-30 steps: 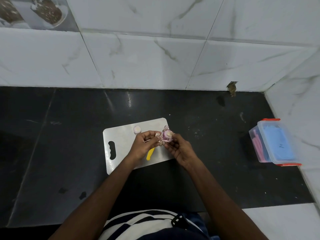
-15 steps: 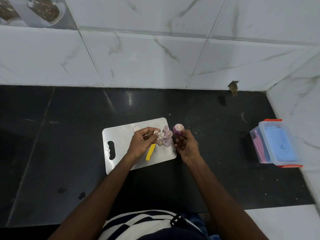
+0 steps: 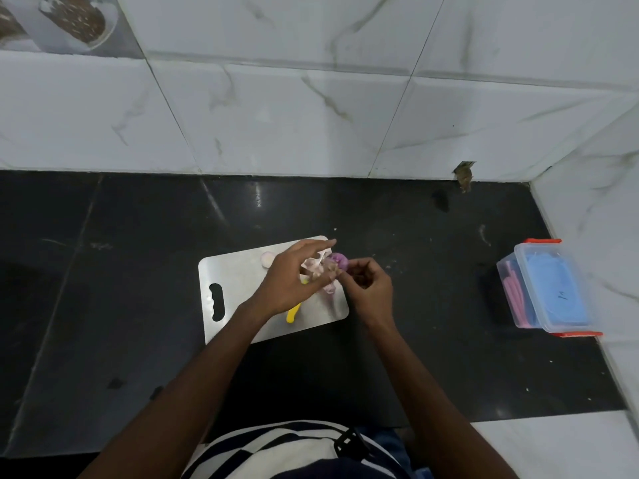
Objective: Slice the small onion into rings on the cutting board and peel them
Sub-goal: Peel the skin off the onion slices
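A steel cutting board (image 3: 238,271) lies on the black counter. My right hand (image 3: 370,288) pinches a purple onion piece (image 3: 339,260) at the board's far right corner. My left hand (image 3: 294,278) hovers over the board and touches the same piece with thumb and fingers, the index finger stretched out. Pale onion peels (image 3: 313,266) show under the left hand's fingers. One cut onion slice (image 3: 267,259) lies on the board to the left. A knife's yellow handle (image 3: 293,314) pokes out below my left wrist; its blade is hidden.
A clear plastic box with a blue lid and orange clips (image 3: 546,288) stands at the right by the side wall. White marble tiles (image 3: 311,115) rise behind the counter. The counter's near edge meets my striped shirt (image 3: 294,451).
My right hand had lifted the onion piece off to the right; now both hands have come back together over the board's right corner and my left hand's fingers reach onto the piece.
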Tool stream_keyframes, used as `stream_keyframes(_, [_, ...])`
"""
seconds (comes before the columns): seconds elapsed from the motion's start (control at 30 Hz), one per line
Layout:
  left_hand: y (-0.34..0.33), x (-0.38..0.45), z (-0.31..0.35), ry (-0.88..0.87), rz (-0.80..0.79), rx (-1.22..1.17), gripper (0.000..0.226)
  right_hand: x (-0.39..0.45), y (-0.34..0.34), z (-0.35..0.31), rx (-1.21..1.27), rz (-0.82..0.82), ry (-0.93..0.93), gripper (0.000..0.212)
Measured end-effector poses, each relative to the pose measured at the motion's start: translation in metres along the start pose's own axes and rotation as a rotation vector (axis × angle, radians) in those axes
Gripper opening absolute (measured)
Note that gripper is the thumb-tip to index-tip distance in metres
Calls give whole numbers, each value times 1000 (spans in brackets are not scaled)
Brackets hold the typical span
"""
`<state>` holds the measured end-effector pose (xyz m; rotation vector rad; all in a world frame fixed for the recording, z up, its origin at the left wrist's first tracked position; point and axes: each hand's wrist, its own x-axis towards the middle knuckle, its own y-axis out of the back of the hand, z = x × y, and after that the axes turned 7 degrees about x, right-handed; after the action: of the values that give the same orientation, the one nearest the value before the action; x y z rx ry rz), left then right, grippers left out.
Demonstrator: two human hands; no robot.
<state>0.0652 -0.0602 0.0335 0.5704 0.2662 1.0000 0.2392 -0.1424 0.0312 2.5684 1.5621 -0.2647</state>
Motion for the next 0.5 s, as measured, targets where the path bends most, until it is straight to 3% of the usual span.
stream_keyframes(0.1, [5,-17,0,-11,23,-114,45,-5,-7,-3,-48,-94,105,19])
stream_keyframes(0.3, [24,-45,-20,204,79,-329,34,-6,-27,0,-124,-232,151,24])
stream_keyframes(0.43, [31,-56,-23,381,163,-673,26,-8,-42,6,-124,-240,76,26])
stream_keyframes(0.5, [32,-62,-27,517,280,-880,21,-9,-45,22,-342,-190,93,21])
